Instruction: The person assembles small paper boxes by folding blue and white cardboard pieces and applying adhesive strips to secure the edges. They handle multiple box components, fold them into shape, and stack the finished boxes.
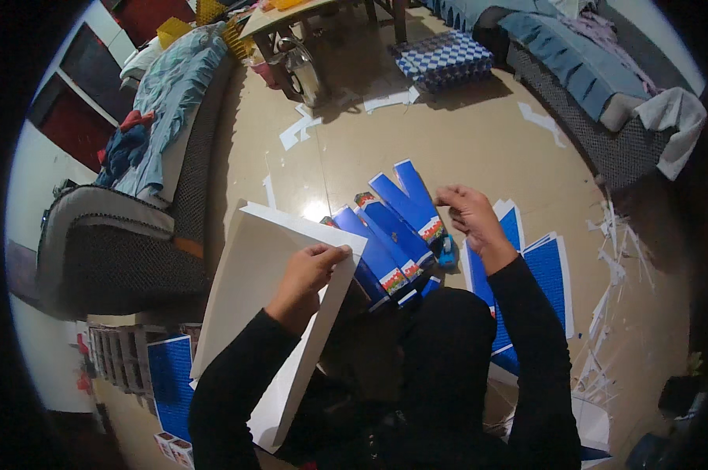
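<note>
My left hand grips the near right rim of a white open cardboard box, which stands tilted across my lap at the left. Its thumb and fingers pinch the wall close to a corner. Away from the box, my right hand is raised over the floor with thumb and fingertips together; whatever they may hold is too small to make out. Just below that hand lies a small blue tape dispenser. Several long blue folded card strips with printed ends are spread out on the floor between my hands.
Blue-and-white card sheets lie at my right, beside a heap of thin paper offcuts. Sofas flank both sides. A table, a metal kettle and a checkered blue-white box stand at the far side.
</note>
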The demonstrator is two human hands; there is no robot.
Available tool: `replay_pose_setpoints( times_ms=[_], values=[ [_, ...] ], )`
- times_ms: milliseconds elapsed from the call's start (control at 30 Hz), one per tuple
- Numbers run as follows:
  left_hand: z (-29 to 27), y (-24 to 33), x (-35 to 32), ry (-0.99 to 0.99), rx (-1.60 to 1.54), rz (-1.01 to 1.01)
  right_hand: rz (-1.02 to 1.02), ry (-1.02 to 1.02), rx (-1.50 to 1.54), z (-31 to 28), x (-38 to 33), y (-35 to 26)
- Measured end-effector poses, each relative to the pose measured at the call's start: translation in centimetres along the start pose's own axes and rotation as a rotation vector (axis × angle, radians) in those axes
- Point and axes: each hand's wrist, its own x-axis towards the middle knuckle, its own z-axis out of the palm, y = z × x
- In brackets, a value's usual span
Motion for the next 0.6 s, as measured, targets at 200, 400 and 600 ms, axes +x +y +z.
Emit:
replay_pose_setpoints(
  times_ms=[200,400,600],
  values=[
    [0.9,-1.5,0.4,-0.01,-0.196,0.129,0.16,-0.015,0.095,10.6,-6.0,-0.8],
    [1.2,-3.2,1.7,0.044,-0.296,0.215,0.237,0.134,0.28,13.7,-7.5,3.7],
    [1.8,-4.3,2.1,0.066,-0.432,0.252,0.242,0.238,0.328,14.5,-7.4,5.9]
  ],
)
